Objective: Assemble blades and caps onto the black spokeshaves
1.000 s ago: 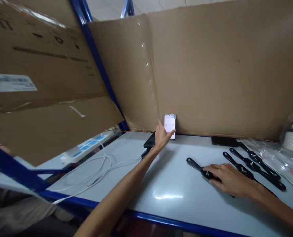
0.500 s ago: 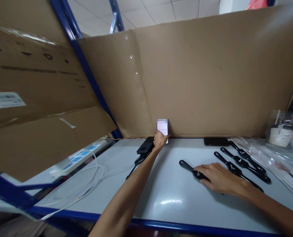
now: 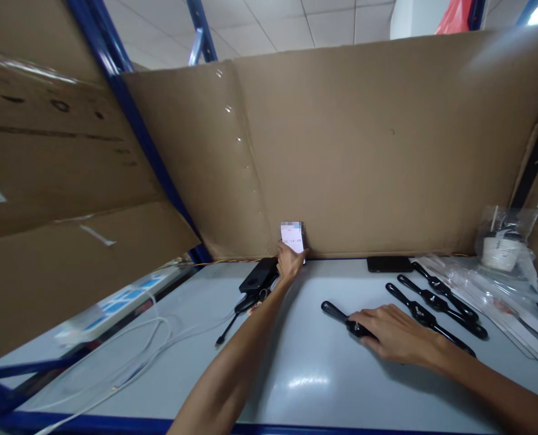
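My left hand (image 3: 288, 264) reaches to the back of the white table (image 3: 305, 356) and grips the lower part of a small phone (image 3: 292, 236) with a lit white screen, which leans upright against the cardboard wall (image 3: 363, 151). My right hand (image 3: 389, 334) lies palm down on a black watch strap (image 3: 339, 316), its fingers curled loosely over the watch body. Two more black watch straps (image 3: 425, 307) lie side by side to the right of that hand.
A black power bank (image 3: 258, 275) with a cable lies just left of the phone. A dark phone (image 3: 389, 264) lies flat by the back wall. White cables (image 3: 151, 347) and a power strip (image 3: 110, 306) are at left, plastic bags (image 3: 506, 238) at right. Cardboard boxes overhang the left.
My left hand has closed from an open reach beside the phone onto its lower part. The view has tilted up and shifted. My right hand stays on the strap.
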`<action>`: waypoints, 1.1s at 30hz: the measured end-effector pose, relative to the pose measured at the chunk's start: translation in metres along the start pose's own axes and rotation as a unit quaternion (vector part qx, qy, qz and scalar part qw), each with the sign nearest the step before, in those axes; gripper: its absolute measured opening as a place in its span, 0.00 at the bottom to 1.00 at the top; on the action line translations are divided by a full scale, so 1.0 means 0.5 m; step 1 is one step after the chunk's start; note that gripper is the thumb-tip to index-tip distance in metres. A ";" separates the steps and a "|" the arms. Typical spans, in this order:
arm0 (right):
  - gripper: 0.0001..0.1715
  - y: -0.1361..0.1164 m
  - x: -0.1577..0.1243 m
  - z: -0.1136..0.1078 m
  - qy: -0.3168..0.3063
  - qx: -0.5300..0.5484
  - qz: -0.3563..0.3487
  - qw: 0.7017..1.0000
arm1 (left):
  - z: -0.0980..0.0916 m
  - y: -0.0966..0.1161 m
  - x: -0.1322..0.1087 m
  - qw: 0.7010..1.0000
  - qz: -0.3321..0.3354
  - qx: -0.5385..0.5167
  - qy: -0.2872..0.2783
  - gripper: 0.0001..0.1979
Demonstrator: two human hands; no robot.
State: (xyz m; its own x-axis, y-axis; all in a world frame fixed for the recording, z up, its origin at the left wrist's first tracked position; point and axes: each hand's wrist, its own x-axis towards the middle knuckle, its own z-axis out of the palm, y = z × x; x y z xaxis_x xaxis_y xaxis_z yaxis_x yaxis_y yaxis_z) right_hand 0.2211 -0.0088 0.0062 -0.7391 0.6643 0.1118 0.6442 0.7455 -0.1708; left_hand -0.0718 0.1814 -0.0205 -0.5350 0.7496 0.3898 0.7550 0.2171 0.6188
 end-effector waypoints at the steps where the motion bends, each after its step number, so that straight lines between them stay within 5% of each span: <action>1: 0.19 0.001 0.000 0.001 0.000 -0.002 0.000 1.000 | -0.004 0.000 -0.002 1.000 0.011 -0.002 0.002 0.18; 5: 0.17 0.001 0.000 -0.002 -0.001 -0.007 -0.003 1.000 | -0.035 0.009 -0.026 0.997 0.077 -0.016 0.017 0.22; 8: 0.14 -0.006 -0.002 -0.008 -0.004 -0.024 0.013 1.000 | -0.071 0.008 -0.086 0.980 0.196 -0.042 -0.003 0.36; 10: 0.12 -0.012 -0.005 -0.009 -0.007 -0.049 0.051 0.998 | -0.094 -0.001 -0.148 0.946 0.307 -0.063 -0.078 0.30; 14: 0.08 -0.013 -0.005 0.000 0.002 -0.076 0.085 0.994 | -0.140 -0.019 -0.271 0.832 0.480 -0.095 -0.262 0.21; 16: 0.11 -0.006 0.000 0.010 0.020 -0.068 0.067 0.995 | -0.160 -0.019 -0.304 0.800 0.506 -0.106 -0.304 0.20; 20: 0.18 0.009 0.012 0.034 0.073 0.007 0.049 0.996 | -0.178 -0.011 -0.314 0.788 0.515 -0.079 -0.329 0.22; 28: 0.22 -0.022 0.013 0.055 0.097 0.101 0.059 0.988 | -0.183 -0.052 -0.314 0.796 0.523 -0.070 -0.298 0.29; 33: 0.23 -0.044 0.012 0.047 0.085 0.134 0.071 0.985 | -0.188 -0.081 -0.318 0.818 0.503 -0.043 -0.275 0.23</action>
State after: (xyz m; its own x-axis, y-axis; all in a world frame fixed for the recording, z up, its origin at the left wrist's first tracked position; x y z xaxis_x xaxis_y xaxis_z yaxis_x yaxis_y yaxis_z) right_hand 0.1977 -0.0226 -0.0123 -0.5880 0.7766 0.2260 0.6467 0.6192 -0.4454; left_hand -0.0530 -0.0053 -0.0433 0.6102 0.6950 0.3804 0.6660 -0.7100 0.2289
